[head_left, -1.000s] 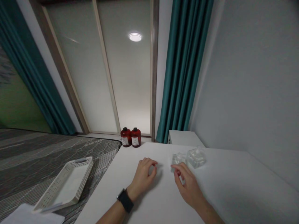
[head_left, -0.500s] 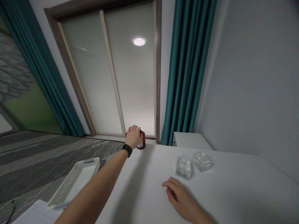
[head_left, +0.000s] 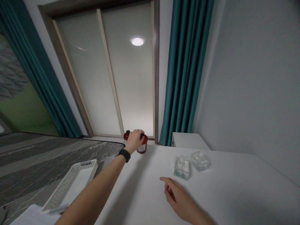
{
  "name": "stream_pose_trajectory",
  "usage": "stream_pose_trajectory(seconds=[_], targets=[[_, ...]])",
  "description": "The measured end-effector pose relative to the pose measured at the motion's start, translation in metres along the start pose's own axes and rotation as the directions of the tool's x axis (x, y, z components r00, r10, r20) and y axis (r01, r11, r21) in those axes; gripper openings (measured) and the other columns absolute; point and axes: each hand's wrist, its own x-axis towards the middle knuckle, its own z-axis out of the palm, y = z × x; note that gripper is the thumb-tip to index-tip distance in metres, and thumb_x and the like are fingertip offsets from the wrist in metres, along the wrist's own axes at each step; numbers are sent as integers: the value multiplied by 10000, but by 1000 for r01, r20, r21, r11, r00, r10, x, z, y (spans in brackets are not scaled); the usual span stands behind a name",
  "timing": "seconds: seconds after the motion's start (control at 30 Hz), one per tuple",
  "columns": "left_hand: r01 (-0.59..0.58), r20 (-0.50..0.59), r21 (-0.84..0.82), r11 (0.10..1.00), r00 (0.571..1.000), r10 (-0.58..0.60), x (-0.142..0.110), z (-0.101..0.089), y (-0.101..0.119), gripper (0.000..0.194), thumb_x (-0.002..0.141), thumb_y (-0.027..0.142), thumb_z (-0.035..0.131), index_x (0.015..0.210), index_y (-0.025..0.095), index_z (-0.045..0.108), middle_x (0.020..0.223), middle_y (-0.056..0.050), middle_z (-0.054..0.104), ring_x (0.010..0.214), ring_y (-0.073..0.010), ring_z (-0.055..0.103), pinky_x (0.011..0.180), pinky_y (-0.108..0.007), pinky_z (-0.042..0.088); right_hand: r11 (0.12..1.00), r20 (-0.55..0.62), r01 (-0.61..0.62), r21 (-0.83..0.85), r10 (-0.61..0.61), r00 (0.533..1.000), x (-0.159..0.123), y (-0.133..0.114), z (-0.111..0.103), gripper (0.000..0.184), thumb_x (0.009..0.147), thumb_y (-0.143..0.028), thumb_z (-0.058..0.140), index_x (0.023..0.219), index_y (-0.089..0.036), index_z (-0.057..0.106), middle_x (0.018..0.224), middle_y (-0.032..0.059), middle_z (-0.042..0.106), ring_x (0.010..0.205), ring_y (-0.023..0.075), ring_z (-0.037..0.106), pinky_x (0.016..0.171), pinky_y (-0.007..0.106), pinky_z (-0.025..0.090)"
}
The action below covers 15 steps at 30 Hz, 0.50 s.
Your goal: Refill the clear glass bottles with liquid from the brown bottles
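Labels: a white label (head_left: 142, 148) w/ dark print is facing the viewer on the R red bottle (head_left: 144, 143), the lettering being too small to read; a second label is partly showing on the L red bottle (head_left: 126, 136), the L hand (head_left: 135, 139) covering part of it.

Position: both red bottles are standing at the far edge of the white worktop (head_left: 150, 193). The L hand is reaching out to them, its fingers curling over the black cap (head_left: 142, 135) and gripping the R red bottle from above. A dark watch (head_left: 125, 155) is circling the L wrist. The R hand (head_left: 175, 197) is holding nothing, index finger extending & the others bending, well apart from the red bottles; whether it is touching the worktop, one cannot tell.

Surroundings: two clear bottles, L clear bottle (head_left: 181, 168) & R clear bottle (head_left: 200, 161), are standing just beyond the R hand. A white basket (head_left: 91, 172) is lying on the striped cloth (head_left: 28, 168), w/ papers (head_left: 34, 215) nearby.
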Motion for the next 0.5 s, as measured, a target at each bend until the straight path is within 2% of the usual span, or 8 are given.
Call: stream_pose_trajectory(seconds=[0.1, 0.23, 0.33, 0.5], targets=[[-72, 1, -104, 992, 997, 73, -13, -11, 13, 135, 889, 149, 558, 987, 199, 637, 1006, -80, 693, 995, -275, 602, 893, -412, 467, 999, -41, 6, 43, -4, 999, 1, 4, 2, 506, 896, -116, 467, 1384, -248, 505, 975, 39, 652, 806, 174, 646, 777, 301, 539], [-130, -9, -250, 959, 991, 132, -46, -20, 35, 113, 907, 176, 538, 992, 210, 604, 1018, -64, 677, 995, -248, 607, 898, -393, 497, 997, -161, 3, 81, 10, 987, 4, 6, 6, 572, 892, -130, 469, 1449, -251, 429, 1054, 55, 625, 824, 168, 633, 810, 317, 559], [-96, -33, -505, 858, 995, 93, -72, -20, 55, 111, 926, 192, 513, 1000, 220, 590, 1024, -57, 661, 986, -239, 604, 898, -392, 496, 994, -230, -1, 114, 27, 973, 6, 5, 6, 574, 895, -157, 482, 1457, -246, 407, 1132, 79, 618, 902, 191, 634, 838, 345, 570], [-64, -1, -712, 699, 996, 90, -102, -8, 84, 92, 919, 232, 550, 993, 219, 602, 1011, -62, 642, 971, -236, 599, 874, -370, 499, 990, -275, 1, 138, 38, 961, 6, -3, 1, 545, 909, -204, 499, 1447, -220, 412, 1242, 121, 600, 993, 229, 639, 857, 390, 583]])
